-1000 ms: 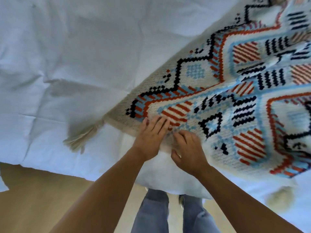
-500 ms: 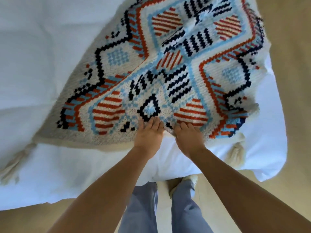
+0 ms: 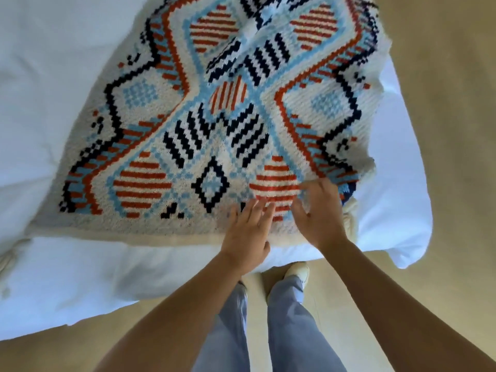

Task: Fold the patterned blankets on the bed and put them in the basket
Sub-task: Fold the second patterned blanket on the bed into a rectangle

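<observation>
A cream blanket (image 3: 214, 124) with orange, light-blue and navy diamond patterns lies spread over the corner of the bed (image 3: 53, 63). Its near hem runs along the bed's front edge, with cream tassels at the left and right corners. My left hand (image 3: 248, 232) lies flat on the near hem, fingers straight. My right hand (image 3: 319, 213) is beside it near the blanket's right corner, fingers spread over the fabric and blurred by motion. No basket is in view.
The white bedsheet (image 3: 389, 210) hangs over the bed corner at right. Beige floor (image 3: 442, 103) lies to the right and below. My legs in light-blue trousers (image 3: 290, 331) and white shoes stand against the bed's front edge.
The view has swung left to right along the blanket. Both hands slid right along the near hem, and my right hand has gone from curled to spread near the right corner.
</observation>
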